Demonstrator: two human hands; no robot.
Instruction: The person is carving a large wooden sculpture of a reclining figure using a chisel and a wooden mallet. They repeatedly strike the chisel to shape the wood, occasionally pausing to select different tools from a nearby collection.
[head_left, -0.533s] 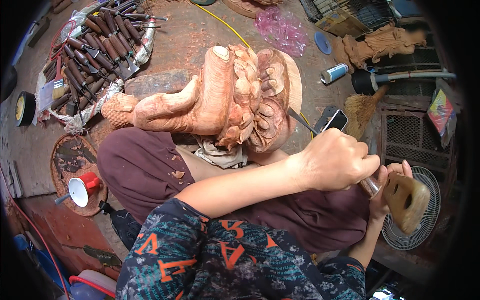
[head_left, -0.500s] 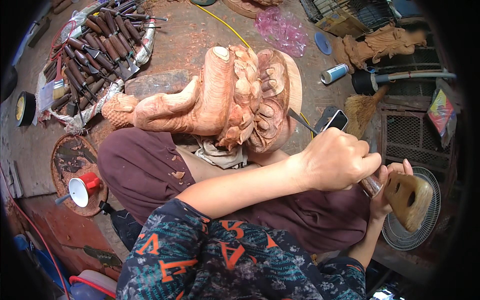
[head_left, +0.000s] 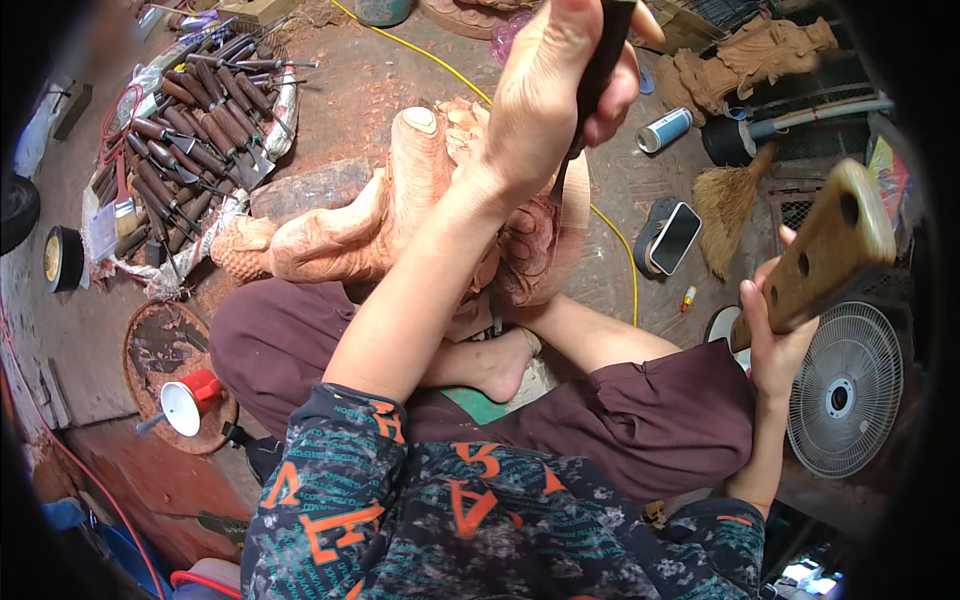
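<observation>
A reddish-brown wood carving (head_left: 345, 235) lies across in front of my folded legs, with a round, partly carved base at its right end. My left hand (head_left: 540, 100) is closed around the dark handle of a chisel (head_left: 602, 65), above that right end. The chisel's blade points down toward the base; my hand and forearm hide part of the carving, and I cannot tell whether the tip touches wood. Off to the right, my right hand (head_left: 780, 345) grips a wooden mallet (head_left: 825, 250) with holes in it, its broad end raised, beside my knee.
Many carving tools (head_left: 205, 125) fill a wrapped round basket at far left. A red mug (head_left: 190, 400) stands on a round tray (head_left: 150, 330) near left. A phone (head_left: 675, 240), broom (head_left: 730, 205), spray can (head_left: 665, 130), lighter (head_left: 688, 298) and fan (head_left: 845, 390) lie right.
My left hand has carried the chisel from beside the mallet up and left, over the carving's base. My right hand has tilted the mallet upward.
</observation>
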